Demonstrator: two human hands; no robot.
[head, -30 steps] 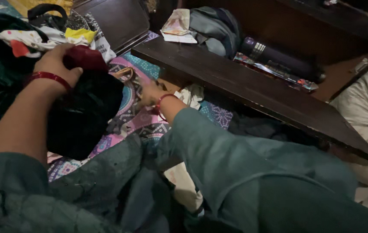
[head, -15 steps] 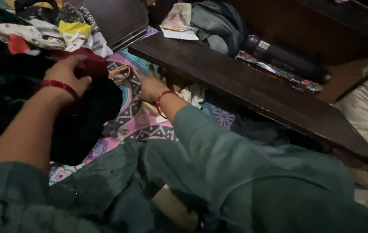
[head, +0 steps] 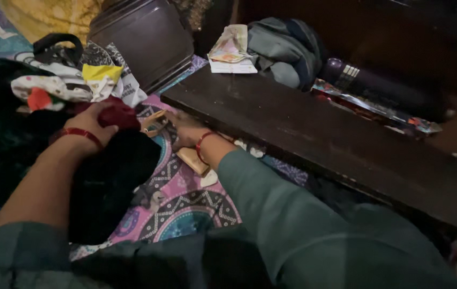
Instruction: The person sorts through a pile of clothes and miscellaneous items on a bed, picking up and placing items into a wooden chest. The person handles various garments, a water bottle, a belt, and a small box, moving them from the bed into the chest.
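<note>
My left hand [head: 92, 122] with a red bangle grips a dark red cloth [head: 117, 114] above a black garment [head: 108, 184] lying on a patterned bedsheet [head: 177, 200]. My right hand [head: 183, 131], also wearing a red bangle, reaches under the edge of a dark wooden board [head: 314, 134] and rests by a small tan flat object [head: 192, 159]. Whether its fingers hold anything is hidden in blur and shadow. Both arms wear green sleeves.
A heap of clothes [head: 62, 85] with white, yellow and orange pieces lies at the left beside a black bag handle [head: 57, 45]. A dark box [head: 148, 37] stands at the back. On the board sit papers [head: 231, 51], a grey-green cloth [head: 284, 48] and a dark bottle [head: 367, 85].
My right hand has stayed near the board's edge while my left hand keeps hold of the dark red cloth over the black garment. The camera has shifted down slightly.
</note>
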